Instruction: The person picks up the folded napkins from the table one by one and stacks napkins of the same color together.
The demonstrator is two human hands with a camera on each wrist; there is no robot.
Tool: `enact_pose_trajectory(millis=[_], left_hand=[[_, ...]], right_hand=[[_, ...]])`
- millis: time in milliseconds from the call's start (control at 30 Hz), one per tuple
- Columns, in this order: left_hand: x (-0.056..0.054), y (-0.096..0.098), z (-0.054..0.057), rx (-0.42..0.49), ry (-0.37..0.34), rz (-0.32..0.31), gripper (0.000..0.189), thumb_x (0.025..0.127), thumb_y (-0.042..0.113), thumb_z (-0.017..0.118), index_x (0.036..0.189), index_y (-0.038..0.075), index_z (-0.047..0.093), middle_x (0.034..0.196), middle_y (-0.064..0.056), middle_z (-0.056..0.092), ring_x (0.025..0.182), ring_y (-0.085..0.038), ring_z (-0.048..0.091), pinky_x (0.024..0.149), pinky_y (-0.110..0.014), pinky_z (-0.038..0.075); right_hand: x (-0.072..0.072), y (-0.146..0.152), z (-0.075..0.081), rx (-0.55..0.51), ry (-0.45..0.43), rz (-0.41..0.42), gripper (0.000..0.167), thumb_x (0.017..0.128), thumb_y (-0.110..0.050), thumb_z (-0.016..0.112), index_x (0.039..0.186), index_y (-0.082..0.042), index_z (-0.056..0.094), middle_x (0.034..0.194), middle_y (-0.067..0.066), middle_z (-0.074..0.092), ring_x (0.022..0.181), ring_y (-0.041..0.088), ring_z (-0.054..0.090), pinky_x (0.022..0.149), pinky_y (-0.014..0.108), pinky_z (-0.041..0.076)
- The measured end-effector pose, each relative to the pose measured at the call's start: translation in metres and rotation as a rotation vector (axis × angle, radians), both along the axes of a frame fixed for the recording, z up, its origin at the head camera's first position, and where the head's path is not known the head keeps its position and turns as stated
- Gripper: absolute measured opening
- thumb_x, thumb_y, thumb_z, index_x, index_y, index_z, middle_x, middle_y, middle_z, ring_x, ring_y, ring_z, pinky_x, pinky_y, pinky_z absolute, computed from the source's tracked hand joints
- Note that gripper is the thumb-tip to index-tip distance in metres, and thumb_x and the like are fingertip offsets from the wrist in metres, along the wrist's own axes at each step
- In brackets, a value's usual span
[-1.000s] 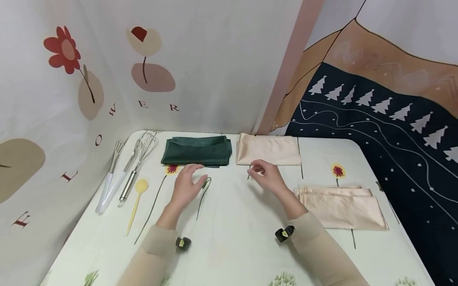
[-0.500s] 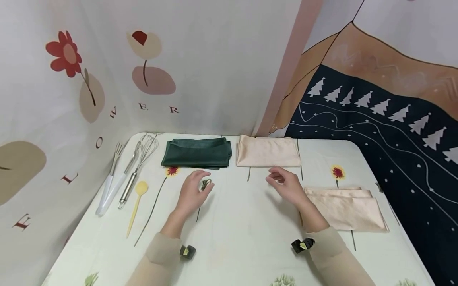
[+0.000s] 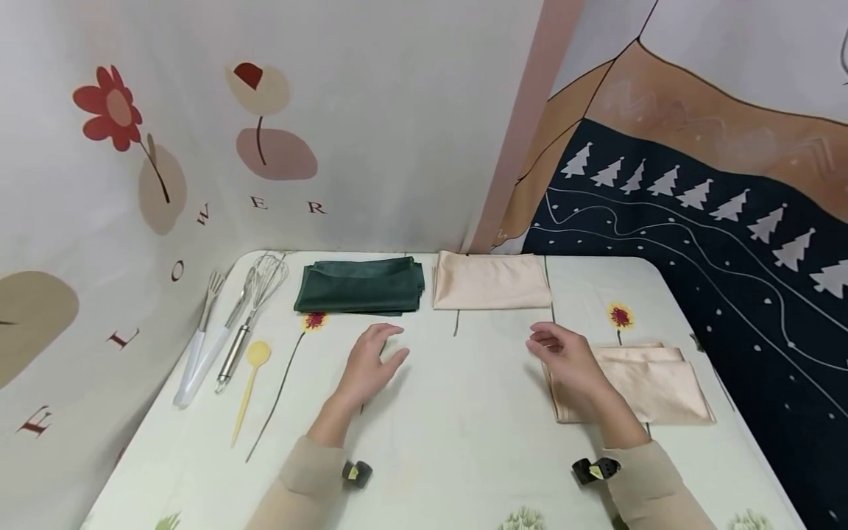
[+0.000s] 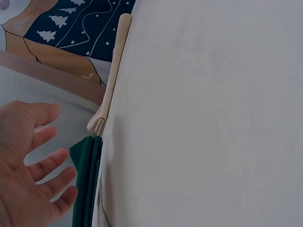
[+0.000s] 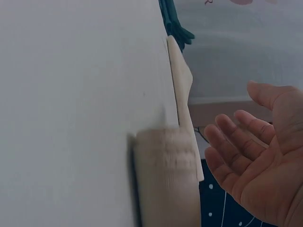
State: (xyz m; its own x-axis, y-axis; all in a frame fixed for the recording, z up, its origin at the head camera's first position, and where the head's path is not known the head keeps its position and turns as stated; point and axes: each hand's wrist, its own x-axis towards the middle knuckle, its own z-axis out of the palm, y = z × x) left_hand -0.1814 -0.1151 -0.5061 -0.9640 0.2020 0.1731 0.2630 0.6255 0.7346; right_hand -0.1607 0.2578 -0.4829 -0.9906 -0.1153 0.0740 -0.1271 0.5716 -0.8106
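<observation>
My left hand (image 3: 372,364) hovers over the table in front of a folded dark green cloth (image 3: 358,287), fingers loosely bent and holding nothing. In the left wrist view its palm and fingers (image 4: 49,165) show, apart from the green cloth's edge. Toward the right, my right hand (image 3: 568,362) is above the left end of a folded peach satin cloth (image 3: 656,390), covering part of it. Nothing is between its relaxed fingers in the right wrist view. A second folded peach cloth (image 3: 492,281) lies at the back, beside the green one.
Along the left edge lie a whisk (image 3: 248,324), a fork with a white handle (image 3: 202,327), another white-handled utensil (image 3: 215,353) and a yellow spoon (image 3: 252,379). A printed white cloth covers the table (image 3: 450,434). Fabric walls (image 3: 397,147) stand behind it.
My right hand has moved right, from in front of the back peach cloth to over the right one. My left hand has shifted slightly right and nearer. The cloths stay put.
</observation>
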Motion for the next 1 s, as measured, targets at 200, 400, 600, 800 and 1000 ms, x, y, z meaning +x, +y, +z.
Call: enact_pose_trajectory(millis=[200,400,600,800,1000], left_hand=[[0.002,0.012,-0.002,0.039,0.002,-0.036,0.038,0.094,0.021,0.074,0.128,0.005,0.066,0.132,-0.012,0.059,0.127,-0.032,0.054,0.109,-0.052,0.042],[0.005,0.030,-0.003,0.068,-0.040,-0.067,0.038,0.095,0.023,0.073,0.129,0.007,0.066,0.132,-0.009,0.060,0.122,-0.029,0.058,0.100,-0.048,0.048],[0.008,0.053,-0.003,0.113,-0.095,-0.142,0.039,0.097,0.023,0.071,0.131,0.007,0.064,0.131,-0.008,0.060,0.119,-0.028,0.059,0.095,-0.044,0.052],[0.010,0.071,-0.004,0.162,-0.128,-0.156,0.039,0.097,0.021,0.070,0.132,0.004,0.063,0.130,-0.008,0.061,0.117,-0.027,0.060,0.095,-0.043,0.052],[0.011,0.091,-0.004,0.167,-0.159,-0.206,0.039,0.099,0.023,0.068,0.132,0.004,0.063,0.130,-0.009,0.062,0.117,-0.026,0.061,0.095,-0.041,0.052]], right_hand=[[0.005,0.020,0.001,-0.004,-0.010,-0.025,0.040,0.103,-0.026,0.062,0.131,0.002,0.060,0.114,0.014,0.067,0.103,0.025,0.062,0.087,0.022,0.050],[0.012,0.042,0.001,-0.018,-0.009,-0.083,0.042,0.103,-0.028,0.061,0.132,0.002,0.060,0.115,0.015,0.066,0.101,0.013,0.060,0.086,0.015,0.047],[0.019,0.062,0.002,0.001,0.036,-0.122,0.041,0.102,-0.026,0.063,0.131,0.004,0.060,0.114,0.019,0.066,0.095,0.000,0.057,0.083,0.010,0.045],[0.022,0.082,0.000,0.016,0.083,-0.145,0.041,0.102,-0.023,0.063,0.131,0.006,0.059,0.113,0.022,0.066,0.092,-0.007,0.055,0.080,0.008,0.044],[0.030,0.105,-0.004,0.072,0.096,-0.195,0.041,0.103,-0.025,0.061,0.131,0.004,0.059,0.112,0.018,0.066,0.090,-0.012,0.053,0.077,0.007,0.044]])
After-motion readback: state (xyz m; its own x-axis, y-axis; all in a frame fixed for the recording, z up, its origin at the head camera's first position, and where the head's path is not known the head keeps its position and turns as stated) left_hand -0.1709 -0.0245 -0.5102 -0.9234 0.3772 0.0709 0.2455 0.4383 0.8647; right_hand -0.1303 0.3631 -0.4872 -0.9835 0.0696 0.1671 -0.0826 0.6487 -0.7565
